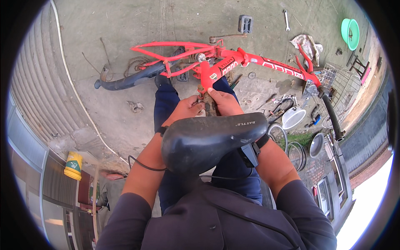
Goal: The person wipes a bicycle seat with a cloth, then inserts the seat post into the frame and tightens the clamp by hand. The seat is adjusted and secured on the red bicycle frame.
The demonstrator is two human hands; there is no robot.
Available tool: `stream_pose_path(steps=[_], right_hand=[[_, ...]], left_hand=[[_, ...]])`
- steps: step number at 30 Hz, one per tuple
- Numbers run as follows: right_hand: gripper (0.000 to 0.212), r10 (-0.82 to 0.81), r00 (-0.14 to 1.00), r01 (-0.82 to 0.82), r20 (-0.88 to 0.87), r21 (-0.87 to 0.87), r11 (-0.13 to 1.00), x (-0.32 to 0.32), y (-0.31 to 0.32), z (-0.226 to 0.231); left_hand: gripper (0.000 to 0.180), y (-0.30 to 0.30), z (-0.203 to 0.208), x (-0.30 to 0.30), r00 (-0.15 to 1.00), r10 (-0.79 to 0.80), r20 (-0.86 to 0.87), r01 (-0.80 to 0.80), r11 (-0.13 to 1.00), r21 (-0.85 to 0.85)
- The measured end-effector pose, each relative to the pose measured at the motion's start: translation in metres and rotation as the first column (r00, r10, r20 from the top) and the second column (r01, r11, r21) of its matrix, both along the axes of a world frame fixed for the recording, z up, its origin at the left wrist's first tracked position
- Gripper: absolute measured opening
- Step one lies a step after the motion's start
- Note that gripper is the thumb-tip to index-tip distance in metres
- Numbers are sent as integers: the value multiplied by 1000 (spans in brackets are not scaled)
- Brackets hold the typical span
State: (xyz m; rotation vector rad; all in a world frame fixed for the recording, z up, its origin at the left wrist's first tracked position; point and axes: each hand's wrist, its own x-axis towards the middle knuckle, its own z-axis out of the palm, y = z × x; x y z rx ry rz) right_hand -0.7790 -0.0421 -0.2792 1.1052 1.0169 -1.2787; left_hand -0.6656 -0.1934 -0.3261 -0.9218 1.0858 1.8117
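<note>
A red bicycle frame (273, 66) lies tilted in front of me, with a black saddle (208, 139) nearest my chest. Below the saddle, a dirty, rusty seat post (211, 106) runs into the top of the red seat tube (206, 76). My left hand (188, 109) is closed at the left of the post, its fingertips pinched by the seat clamp (201, 90); what they grip is hidden. From the right, my right hand (225, 102) wraps the post, thumb pressed near the tube's rim. The saddle covers both wrists in part.
A crank with a pedal (246, 24) sticks out beyond the frame. A black mudguard (129, 80) extends left. To the right are a wrench (286, 20), a rag (308, 45), a green basin (345, 33), a wire basket (343, 85) and a white bowl (293, 118). A yellow bucket (73, 166) stands left.
</note>
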Motion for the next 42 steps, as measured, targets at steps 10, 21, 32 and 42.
stream_pose_path(steps=[10, 21, 32, 42], right_hand=[[41, 46, 999, -46, -8, 28, 999, 1, 2, -3], [39, 19, 1000, -19, -2, 7, 1000, 4, 2, -6], [41, 47, 999, -47, 2, -14, 999, 1, 3, -3], [41, -23, 999, 24, 30, -26, 999, 3, 3, -4]], left_hand=[[27, 10, 11, 2, 994, -70, -80, 39, 940, -338], [27, 14, 4, -3, 996, -72, -60, 55, 967, -250], [27, -16, 9, -21, 987, -158, -42, 159, 986, 46], [37, -15, 0, -3, 999, 7, -35, 0, 984, 177]])
